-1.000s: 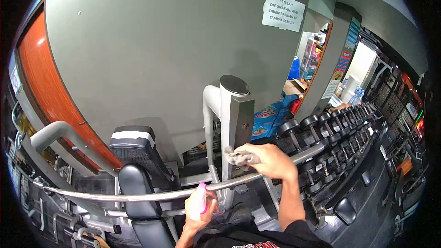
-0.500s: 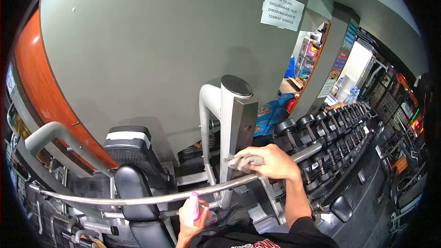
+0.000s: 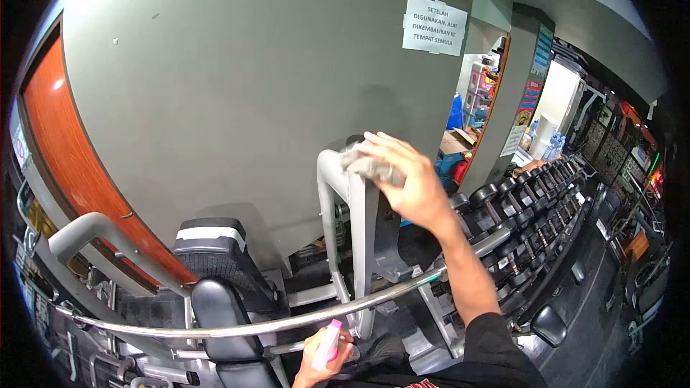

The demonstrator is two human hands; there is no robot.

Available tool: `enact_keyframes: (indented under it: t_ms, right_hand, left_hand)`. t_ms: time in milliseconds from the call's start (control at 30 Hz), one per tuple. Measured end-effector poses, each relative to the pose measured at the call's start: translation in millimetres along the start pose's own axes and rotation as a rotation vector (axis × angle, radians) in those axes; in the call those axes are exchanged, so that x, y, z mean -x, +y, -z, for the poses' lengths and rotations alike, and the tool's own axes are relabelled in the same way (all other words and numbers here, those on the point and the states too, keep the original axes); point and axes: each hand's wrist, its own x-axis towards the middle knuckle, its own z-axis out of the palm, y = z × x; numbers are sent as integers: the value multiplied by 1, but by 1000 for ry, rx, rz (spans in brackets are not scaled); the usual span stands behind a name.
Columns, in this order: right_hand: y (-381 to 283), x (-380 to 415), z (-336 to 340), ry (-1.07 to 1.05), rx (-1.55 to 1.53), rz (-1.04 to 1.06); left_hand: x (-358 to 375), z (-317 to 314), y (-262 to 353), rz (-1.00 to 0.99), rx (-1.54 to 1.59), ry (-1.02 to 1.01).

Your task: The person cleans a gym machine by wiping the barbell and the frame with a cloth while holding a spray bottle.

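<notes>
My right hand [image 3: 417, 183] is closed on a bunched grey cloth [image 3: 370, 167], pressed near the top of a pale metal upright post [image 3: 359, 244]. The hand and cloth cover much of the post's top cap. Low in the view, my left hand [image 3: 313, 361] grips a spray bottle with a white and pink head [image 3: 329, 345]; its lower part is hard to see. A long curved metal bar [image 3: 251, 328] runs between the left hand and the post.
A black padded bench [image 3: 215, 309] stands left of the post, with a curved grey frame tube [image 3: 97, 226] farther left. Dumbbells [image 3: 517, 205] fill a rack on the right. A grey wall behind bears a paper sign [image 3: 434, 25].
My right hand has moved the cloth up the post from near the bar to its top. The left hand still holds the bottle, and the view has shifted slightly.
</notes>
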Motion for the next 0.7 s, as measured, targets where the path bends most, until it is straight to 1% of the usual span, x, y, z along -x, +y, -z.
enact_keyframes:
  t_ms: [33,100,133,167,300,333,367,400,433,467,500,533,567,600,633,667,700]
  right_hand:
    - [2,-11,1,-32,-6,-9]
    - [-2,-40,18,-397,-208,-270]
    - [8,-50,16,-438,-102,-269]
    - [19,-58,13,-468,-56,-262]
    - [57,-80,-9,-461,8,-271]
    - [75,-81,-19,-413,74,-247]
    - [91,-82,-24,-415,72,-241]
    - [107,-81,-26,-409,164,-310]
    - [123,-77,-29,-399,253,-379]
    - [141,-72,-30,-334,97,-438]
    - [142,-64,-26,-142,126,-391]
    - [137,-53,-23,54,156,-337]
    - [133,-43,-19,247,100,-302]
    - [126,-28,-17,437,44,-265]
    - [72,-15,0,461,-224,-290]
    - [61,6,1,528,-295,-317]
    - [35,27,5,469,-297,-293]
  left_hand:
    - [1,0,0,0,-2,3]
    - [2,0,0,8,7,7]
    - [4,0,-2,8,8,11]
    - [5,-1,-5,-3,7,21]
    - [7,1,-2,-49,-38,33]
    - [8,1,0,-51,-38,38]
    - [9,0,2,-10,-13,46]
    - [12,0,4,32,10,52]
    - [15,1,2,32,3,56]
    - [18,1,-1,-15,-21,68]
    - [20,4,-3,-62,-48,78]
    - [22,7,7,38,-17,51]
    - [24,6,3,15,52,100]
    - [26,6,2,42,87,126]
    - [27,6,1,73,127,152]
    - [25,7,-1,62,85,140]
    - [23,9,-1,65,64,115]
